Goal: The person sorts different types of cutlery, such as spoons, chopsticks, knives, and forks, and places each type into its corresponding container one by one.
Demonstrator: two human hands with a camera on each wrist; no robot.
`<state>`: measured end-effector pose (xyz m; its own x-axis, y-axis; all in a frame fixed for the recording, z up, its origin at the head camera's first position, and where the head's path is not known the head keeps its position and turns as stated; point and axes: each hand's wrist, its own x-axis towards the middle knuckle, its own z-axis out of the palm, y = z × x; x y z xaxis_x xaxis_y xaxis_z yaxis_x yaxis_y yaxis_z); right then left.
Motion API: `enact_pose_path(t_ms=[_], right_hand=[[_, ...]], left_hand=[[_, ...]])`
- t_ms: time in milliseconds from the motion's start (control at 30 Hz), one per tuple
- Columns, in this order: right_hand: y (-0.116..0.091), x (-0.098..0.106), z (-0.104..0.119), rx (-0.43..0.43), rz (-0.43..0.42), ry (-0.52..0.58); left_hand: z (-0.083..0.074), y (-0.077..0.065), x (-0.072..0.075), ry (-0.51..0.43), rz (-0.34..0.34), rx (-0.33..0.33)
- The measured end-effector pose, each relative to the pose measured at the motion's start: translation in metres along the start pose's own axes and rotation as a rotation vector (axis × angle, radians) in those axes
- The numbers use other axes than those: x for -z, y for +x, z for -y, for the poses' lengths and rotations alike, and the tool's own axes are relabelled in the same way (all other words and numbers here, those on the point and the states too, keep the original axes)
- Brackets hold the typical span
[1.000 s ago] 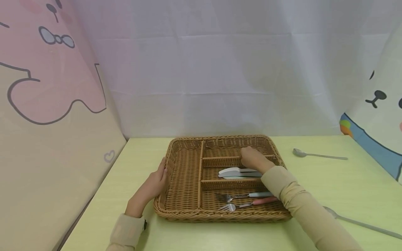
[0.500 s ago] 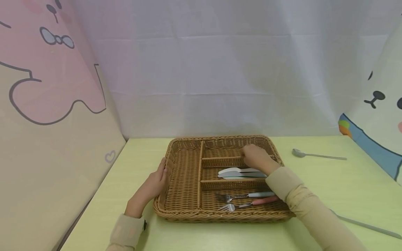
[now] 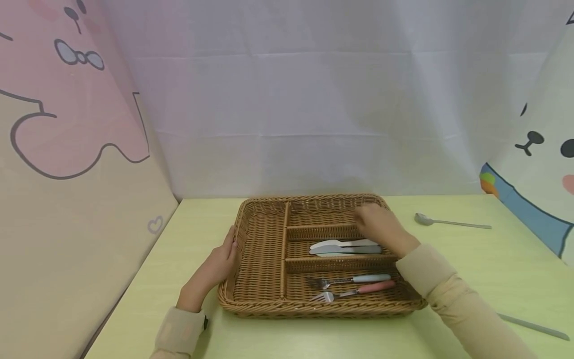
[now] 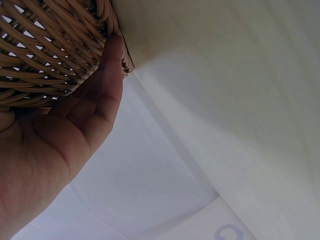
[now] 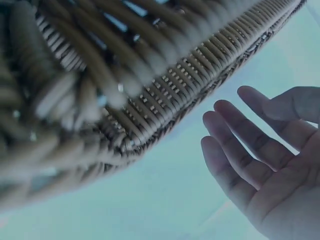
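A brown wicker cutlery tray (image 3: 323, 310) with several compartments sits on the table. My left hand (image 3: 219, 262) rests against its left side; the left wrist view shows straight fingers (image 4: 111, 65) lying along the woven outer wall. My right hand (image 3: 381, 227) is over the tray's right part, above the back divider. In the right wrist view its fingers (image 5: 240, 155) are loosely spread and hold nothing. Several table knives (image 3: 343, 249) lie in the middle compartment. In the front one are a fork with a pale blue handle (image 3: 371, 278) and a fork with a pink handle (image 3: 375, 287).
To the right of the tray, a long-handled spoon (image 3: 453, 223) lies on the yellow-green table (image 3: 475, 259). Nearer the front, a metal handle (image 3: 535, 327) sticks out from behind the right sleeve. A pale curtain (image 3: 291, 114) hangs behind the table, with printed cloths at both sides.
My right hand has shifted to the right, uncovering more of the knives and the fork handles. Its sleeve now hides the nearer spoon's bowl. My left hand has stayed at the tray's side.
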<state>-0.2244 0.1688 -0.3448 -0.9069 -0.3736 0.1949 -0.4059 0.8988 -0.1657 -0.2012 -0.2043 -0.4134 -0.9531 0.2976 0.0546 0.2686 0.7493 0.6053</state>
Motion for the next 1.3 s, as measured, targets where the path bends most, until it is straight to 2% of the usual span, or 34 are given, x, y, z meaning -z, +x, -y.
enact_pose_path(t_ms=[167,500,767,1300], right_hand=[[-0.004,0.008,-0.001,-0.003,-0.033,0.000],[-0.016,0.019,-0.013,-0.021,-0.046,0.005],[-0.034,0.028,-0.025,-0.038,-0.024,0.002],[-0.073,0.026,-0.058,-0.110,-0.003,0.010]], left_hand=[[0.000,0.000,0.000,0.001,0.001,0.002],[0.001,0.000,-0.001,0.004,0.003,-0.001],[0.001,-0.001,0.000,0.011,0.004,-0.002],[0.001,0.000,0.000,0.008,0.006,-0.004]])
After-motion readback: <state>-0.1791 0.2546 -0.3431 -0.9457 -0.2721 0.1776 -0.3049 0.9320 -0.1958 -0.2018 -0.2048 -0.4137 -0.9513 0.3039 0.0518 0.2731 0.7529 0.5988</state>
